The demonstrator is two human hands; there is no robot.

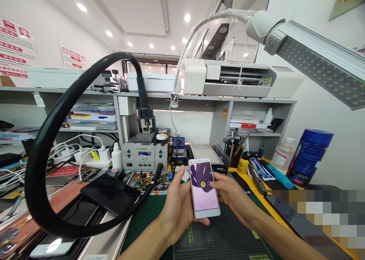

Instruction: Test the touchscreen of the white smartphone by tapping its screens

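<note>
A white smartphone point(204, 187) is held up over the bench with its lit screen facing me. The screen shows a purple and pink picture with a small yellow round icon in the middle. My left hand point(178, 199) is closed around the phone from the left and below, its fingers behind the back. At the right edge is my right hand point(230, 189), its fingers bent and one fingertip at the screen near the icon; the rest of those fingers are partly hidden. Under the hands lies a dark perforated mat point(228, 233).
A thick black hose point(37, 157) loops across the left, joined to a hot-air station point(142, 156). Several phones and tablets point(111, 193) lie at left. Loose parts fill a tray point(155, 193). Bottles and a blue can point(309, 157) stand right. An LED lamp point(319, 62) hangs overhead.
</note>
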